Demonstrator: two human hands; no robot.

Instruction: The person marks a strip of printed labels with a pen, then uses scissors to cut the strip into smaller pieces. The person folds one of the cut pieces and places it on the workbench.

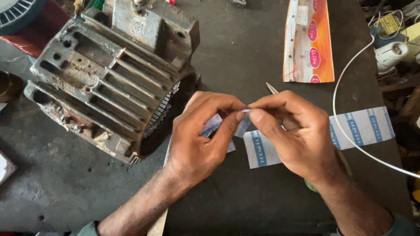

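Note:
Both hands meet over the dark workbench and pinch a small folded piece of white-and-blue insulating paper (242,124). My left hand (203,131) grips it from the left with thumb and forefinger. My right hand (291,131) grips it from the right, and a thin pointed tool tip (271,88) pokes out behind its fingers. A long strip of the same paper (363,127) lies flat under and to the right of my right hand. A finned grey motor housing (109,78) rests just left of my left hand.
An orange-and-white printed packet (308,41) lies at the back. A white cable (345,131) curves across the paper strip at the right. A spool of copper wire (26,26) sits at the back left, and small clutter (391,39) crowds the right bench edge.

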